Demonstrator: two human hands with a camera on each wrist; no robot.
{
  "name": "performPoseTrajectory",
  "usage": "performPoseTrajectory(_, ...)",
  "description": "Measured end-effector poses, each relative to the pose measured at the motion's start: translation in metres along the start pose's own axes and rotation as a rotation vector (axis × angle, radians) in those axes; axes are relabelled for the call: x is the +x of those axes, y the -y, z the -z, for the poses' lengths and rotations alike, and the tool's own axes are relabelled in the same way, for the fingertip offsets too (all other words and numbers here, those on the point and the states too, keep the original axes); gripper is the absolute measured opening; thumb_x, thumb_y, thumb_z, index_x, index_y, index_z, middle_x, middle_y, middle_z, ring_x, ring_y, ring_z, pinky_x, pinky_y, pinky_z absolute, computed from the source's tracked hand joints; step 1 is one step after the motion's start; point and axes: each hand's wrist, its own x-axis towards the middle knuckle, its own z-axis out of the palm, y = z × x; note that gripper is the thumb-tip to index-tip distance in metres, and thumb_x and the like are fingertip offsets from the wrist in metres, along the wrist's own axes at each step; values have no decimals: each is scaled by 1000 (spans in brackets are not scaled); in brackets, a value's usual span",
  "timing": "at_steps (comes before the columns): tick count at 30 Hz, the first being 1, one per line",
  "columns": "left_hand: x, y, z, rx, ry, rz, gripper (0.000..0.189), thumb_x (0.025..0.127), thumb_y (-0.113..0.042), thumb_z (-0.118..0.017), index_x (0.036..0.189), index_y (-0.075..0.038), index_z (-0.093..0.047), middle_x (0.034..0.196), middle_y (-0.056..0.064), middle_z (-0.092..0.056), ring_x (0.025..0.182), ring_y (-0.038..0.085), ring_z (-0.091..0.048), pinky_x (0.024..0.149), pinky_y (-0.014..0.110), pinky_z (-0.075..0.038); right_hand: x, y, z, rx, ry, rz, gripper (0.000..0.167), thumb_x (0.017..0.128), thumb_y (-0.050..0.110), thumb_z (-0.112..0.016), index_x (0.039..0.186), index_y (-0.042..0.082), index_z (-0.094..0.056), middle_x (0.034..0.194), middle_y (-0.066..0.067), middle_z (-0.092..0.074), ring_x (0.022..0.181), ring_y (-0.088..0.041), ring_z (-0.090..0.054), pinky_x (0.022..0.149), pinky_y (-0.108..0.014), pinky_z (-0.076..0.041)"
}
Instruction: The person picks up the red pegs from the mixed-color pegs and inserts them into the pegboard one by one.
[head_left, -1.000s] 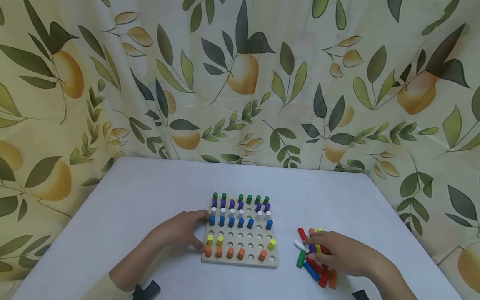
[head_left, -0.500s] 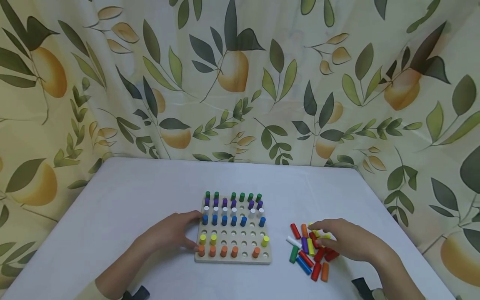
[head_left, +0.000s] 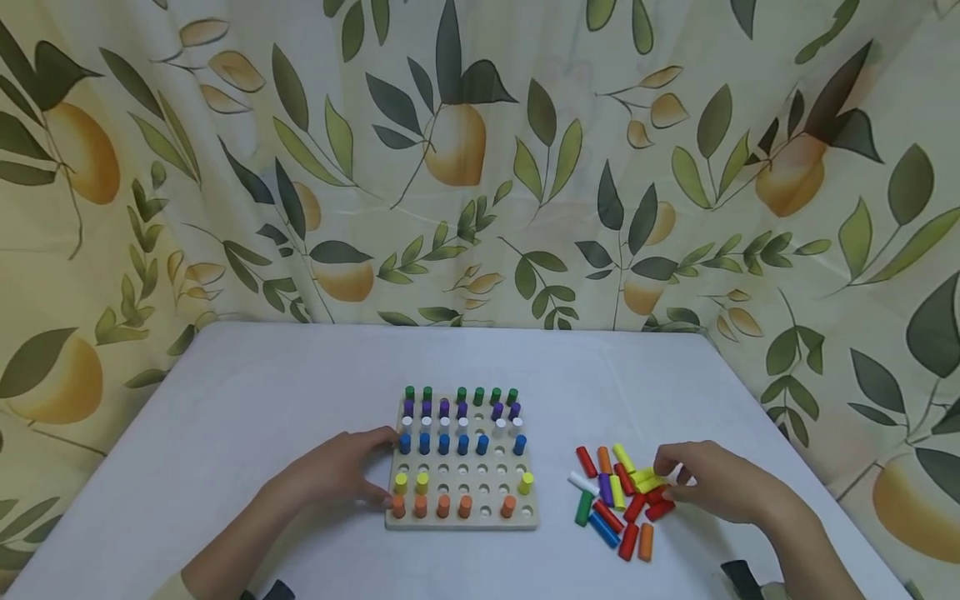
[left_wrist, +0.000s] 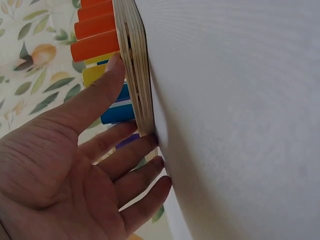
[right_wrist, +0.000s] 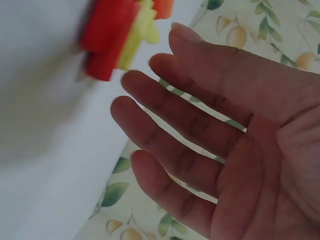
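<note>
A pale wooden pegboard (head_left: 461, 525) lies on the table, with rows of upright green, purple, white, blue, yellow and orange pegs and some bare holes. At its left edge rests my left hand (head_left: 337, 471). In the left wrist view the thumb and fingertips of that hand (left_wrist: 75, 165) touch the board's side (left_wrist: 134, 65). Loose pegs lie heaped right of the board, among them yellow pegs (head_left: 643, 477) and a red peg (head_left: 628, 542). My right hand (head_left: 723, 483) hovers at the heap's right side. In the right wrist view its spread fingers (right_wrist: 170, 145) hold nothing.
A white cloth (head_left: 300, 358) covers the table. Behind it hangs a curtain (head_left: 555, 250) printed with fruit and leaves. A loose blue peg (head_left: 603, 530), a green one (head_left: 583, 507) and a white one (head_left: 582, 482) lie on the heap's left side.
My right hand has drawn back from the middle of the loose pegs to their right side, uncovering yellow and red ones. My left hand stays at the board. The head view has shifted slightly.
</note>
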Motion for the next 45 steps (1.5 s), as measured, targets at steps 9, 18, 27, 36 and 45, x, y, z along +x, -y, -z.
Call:
performPoseTrajectory(9, -4, 6, 6, 28, -20, -3, 76, 67, -28, -99, 133, -17, -64, 140, 8, -63, 135, 37, -52, 107, 61, -43, -4, -4, -15, 15, -152, -135, 28, 95, 30, -76, 103, 5, -66, 87, -1, -62, 79, -20, -56, 68, -37, -55)
performPoseTrajectory(18, -7, 11, 6, 25, 0, 14, 76, 69, -28, -98, 135, -16, -62, 143, 10, -60, 135, 40, -52, 106, 62, -44, 1, -1, -30, 79, -160, -240, 36, 93, 41, -76, 95, 6, -66, 83, -2, -61, 79, -21, -55, 68, -39, -54)
performPoseTrajectory(27, -6, 10, 2, -3, 6, 5, 78, 69, -29, -97, 137, -17, -62, 144, 9, -60, 138, 39, -49, 109, 62, -41, 4, -8, -36, 99, -114, -288, 43, 89, 41, -81, 99, 3, -65, 83, -4, -58, 79, -22, -54, 67, -36, -53)
performPoseTrajectory(36, -3, 5, -1, -8, 7, 9, 75, 69, -28, -97, 136, -19, -62, 145, 8, -60, 138, 39, -49, 108, 62, -42, 3, -10, -37, 91, -128, -296, 42, 85, 39, -84, 95, 4, -63, 77, -5, -53, 77, -21, -53, 65, -34, -49)
performPoseTrajectory(45, -1, -1, -2, 10, 7, 26, 79, 69, -29, -97, 139, -19, -61, 145, 7, -59, 139, 39, -48, 108, 63, -42, 1, -8, -36, 109, -126, -308, 38, 87, 30, -84, 94, 3, -59, 78, -5, -55, 75, -21, -53, 65, -34, -51)
